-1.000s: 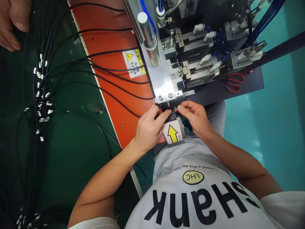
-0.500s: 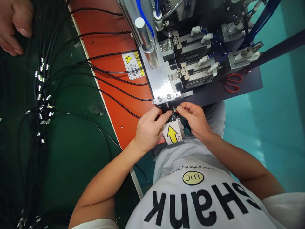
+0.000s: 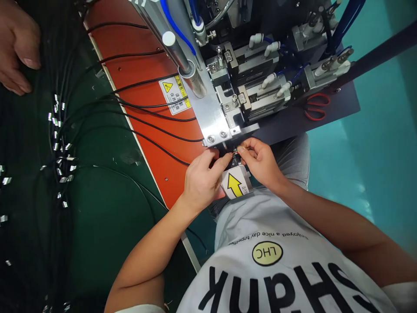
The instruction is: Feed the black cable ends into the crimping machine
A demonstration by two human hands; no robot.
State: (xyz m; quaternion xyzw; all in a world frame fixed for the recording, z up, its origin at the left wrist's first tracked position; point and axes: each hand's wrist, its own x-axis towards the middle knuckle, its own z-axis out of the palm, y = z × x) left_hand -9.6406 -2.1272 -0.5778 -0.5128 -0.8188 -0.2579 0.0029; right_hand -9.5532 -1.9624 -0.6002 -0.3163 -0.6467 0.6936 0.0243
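At the front end of the machine, my left hand (image 3: 202,179) and my right hand (image 3: 260,163) meet fingertip to fingertip. Both are closed in a pinch on thin coloured wires (image 3: 235,152), which show as a small reddish and pale bit between them. A black cable (image 3: 176,156) runs across the orange surface and disappears behind my left hand. Just below the fingertips is a white rounded cover (image 3: 236,181) with a yellow arrow label. The metal plate (image 3: 216,126) of the machine lies right above my hands. My fingers hide most of the wires.
Several black cables (image 3: 137,82) cross the orange machine table (image 3: 153,148). A bundle of cables with shiny ends (image 3: 61,161) lies on the green mat (image 3: 104,243). Another person's hand (image 3: 19,48) rests at the upper left. Red-handled scissors (image 3: 316,106) lie at the right, beside pneumatic cylinders (image 3: 263,102).
The view has shifted slightly, so the machine appears further left. My hands stay together at the same spot, with the right fingertips slightly closer to the left ones.
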